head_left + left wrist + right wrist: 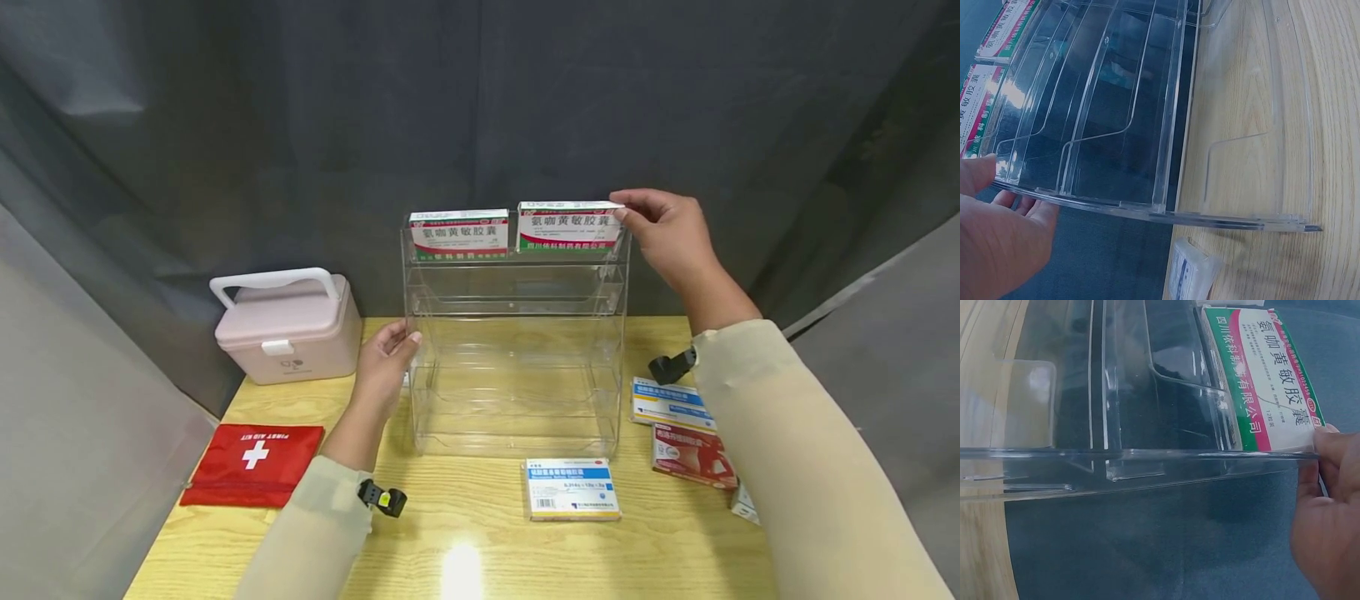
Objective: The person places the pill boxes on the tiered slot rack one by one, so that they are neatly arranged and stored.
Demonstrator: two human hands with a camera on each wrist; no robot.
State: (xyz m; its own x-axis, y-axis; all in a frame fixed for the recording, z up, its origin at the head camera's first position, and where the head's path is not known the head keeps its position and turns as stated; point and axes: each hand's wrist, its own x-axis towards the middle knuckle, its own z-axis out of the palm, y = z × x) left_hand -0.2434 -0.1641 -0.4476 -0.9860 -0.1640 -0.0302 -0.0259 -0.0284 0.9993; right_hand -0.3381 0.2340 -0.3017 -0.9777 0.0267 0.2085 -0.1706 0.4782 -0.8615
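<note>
A clear tiered display rack (517,375) stands upright on the table. In its top tier are two white, green and red medicine boxes side by side, the left box (459,235) and the right box (570,227). My right hand (671,237) pinches the right box by its upper right corner; the right wrist view shows the fingertips at that corner of the box (1266,381), beside the rack's side panel. With thumb and fingers on either side of the panel edge, my left hand (386,362) grips the rack's left side, also seen in the left wrist view.
A blue and white medicine box (572,489) lies before the rack. Right of it lie another blue box (671,403), a red box (692,454) and a partly hidden white box (745,504). At left are a pink case (288,333) and a red first aid pouch (251,467). A dark curtain (480,100) hangs behind.
</note>
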